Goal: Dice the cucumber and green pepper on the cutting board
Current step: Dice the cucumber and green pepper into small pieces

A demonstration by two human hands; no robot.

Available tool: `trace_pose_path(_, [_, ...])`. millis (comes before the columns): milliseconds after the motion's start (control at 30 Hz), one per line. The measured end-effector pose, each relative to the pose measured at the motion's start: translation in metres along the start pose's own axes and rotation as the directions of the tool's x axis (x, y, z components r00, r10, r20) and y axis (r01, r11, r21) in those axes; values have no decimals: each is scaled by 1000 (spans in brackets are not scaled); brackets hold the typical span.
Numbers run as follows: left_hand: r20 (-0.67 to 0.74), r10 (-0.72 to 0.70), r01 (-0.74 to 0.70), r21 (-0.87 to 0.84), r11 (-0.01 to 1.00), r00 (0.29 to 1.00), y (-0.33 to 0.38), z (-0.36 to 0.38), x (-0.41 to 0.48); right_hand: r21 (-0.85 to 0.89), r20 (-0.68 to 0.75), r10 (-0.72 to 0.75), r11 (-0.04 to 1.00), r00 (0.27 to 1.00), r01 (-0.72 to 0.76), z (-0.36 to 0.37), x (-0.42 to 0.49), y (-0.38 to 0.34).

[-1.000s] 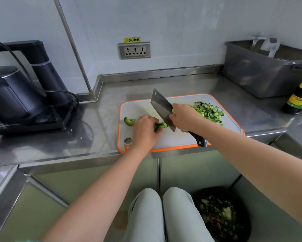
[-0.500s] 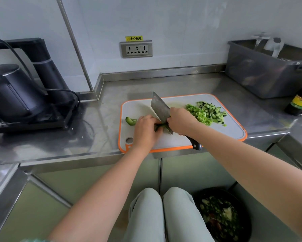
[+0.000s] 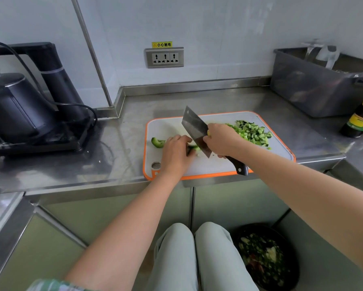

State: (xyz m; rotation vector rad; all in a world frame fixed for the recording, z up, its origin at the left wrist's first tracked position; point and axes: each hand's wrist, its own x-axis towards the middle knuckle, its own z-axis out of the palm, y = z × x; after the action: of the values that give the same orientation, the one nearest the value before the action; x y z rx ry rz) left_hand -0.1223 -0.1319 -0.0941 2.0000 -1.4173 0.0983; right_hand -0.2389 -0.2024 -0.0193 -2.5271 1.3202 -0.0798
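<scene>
- Down by my knees a dark bin (image 3: 264,257) of scraps stands on the floor; the knife handle juts past the front edge of the cutting board (image 3: 218,166), so a slack grip could drop it toward my legs
- My left hand (image 3: 176,153) is curled over a green pepper strip (image 3: 192,147), fingers pressing it to the board; my fingertips lie just beside the blade, and I judge that the main danger: a chop drifting left would catch them
- The strip is short and curved, so it may roll or slip out under the cut
- My right hand (image 3: 221,141) is clenched round the knife (image 3: 194,127) where handle meets blade, near corner down by the strip, far end raised
- A curled pepper piece (image 3: 156,142) lies uncut at the board's left edge, close to the desk (image 3: 113,160), where my wrist could knock it off
- Farther right the diced pile (image 3: 252,132) of cucumber and pepper lies near the board's far corner; a careless sweep of the blade could push cubes over the rim
</scene>
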Motion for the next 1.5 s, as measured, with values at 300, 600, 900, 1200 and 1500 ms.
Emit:
trace_pose_path(300, [4,11,-11,-24,1000,1000,2,-3,-1,-128,-34,-30,991,999,25,18,1,-16])
trace_pose_path(600, [-72,-25,23,-28,999,997,0,-2,-9,89,-65,2,996,998,3,6,-1,2])
trace_pose_path(900, [-24,-84,84,-12,996,996,2,-3,-11,-69,23,-76,995,997,77,10,-5,-9])
trace_pose_path(1200, [-29,-110,110,3,994,993,4,-1,-8,-62,13,-13,998,1000,14,18,7,-18])
trace_pose_path(1500, [-30,-97,98,54,994,995,0,-3,-9,131,-33,17,991,999,-13,19,5,-3])
